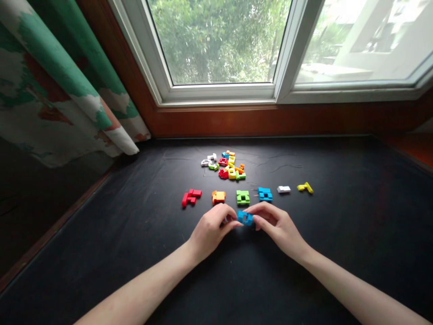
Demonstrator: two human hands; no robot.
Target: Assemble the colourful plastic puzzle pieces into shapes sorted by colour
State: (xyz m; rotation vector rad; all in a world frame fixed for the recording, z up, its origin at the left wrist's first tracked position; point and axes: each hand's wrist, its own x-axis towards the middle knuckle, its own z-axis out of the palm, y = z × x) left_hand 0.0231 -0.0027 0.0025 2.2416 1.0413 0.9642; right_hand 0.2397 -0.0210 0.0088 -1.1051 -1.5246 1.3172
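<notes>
I have a small blue plastic piece with square gaps (245,218) over the middle of the black bench (203,289). My left hand (208,230) pinches its left end and my right hand (282,228) pinches the other, both nearly closed, with just the fingertips on it. A chunky green plastic block (242,194) and a bigger blue plastic block (264,194) sit just past my fingers, toward the far edge.

If I squeeze too hard at the tips, the piece could pop out. If my knuckles push forward, they could bump the bright orange plastic block (219,197) (it's very close to my left hand).

My fingers hide both ends of the piece. Something pale peeks out by my left fingers, but I can't tell what. Toward the far edge, the mixed plastic pile (232,173) overlaps, so some shapes are hard to see.
</notes>
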